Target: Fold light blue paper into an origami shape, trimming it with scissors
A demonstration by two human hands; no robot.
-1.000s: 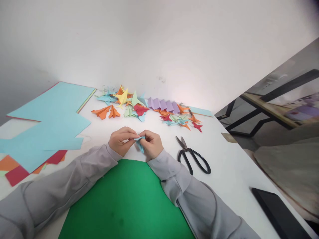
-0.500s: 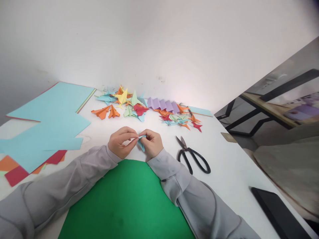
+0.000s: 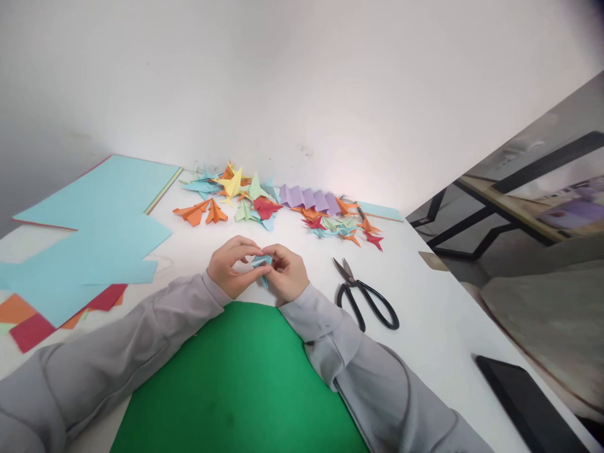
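Midway across the head view, above the white surface (image 3: 425, 321) and just beyond the far edge of a green sheet (image 3: 245, 377), a small folded light-blue paper (image 3: 261, 261) between both hands, with a narrow tip pointing down. On the left hand (image 3: 229, 267), thumb and fingers (image 3: 246, 251) curved into a loop, pinching the paper from above and below. On the right hand (image 3: 290, 275), thumb and index finger bent close, pinching its right side and partly covering it. On both forearms, gray sleeves (image 3: 325, 311). Right of the hands, black-handled scissors (image 3: 351, 282), blades slightly parted and pointing away; farther right and nearer, a dark flat device (image 3: 523, 396). Beyond the hands, near the wall (image 3: 302, 88), a heap of colorful folded paper shapes (image 3: 232, 184), two orange paper planes (image 3: 192, 214) in front of it, a purple pleated paper strip (image 3: 309, 199) just beside it. At left, large light-blue sheets (image 3: 104, 192), overlapping, with red and orange paper pieces (image 3: 32, 332) partly beneath.
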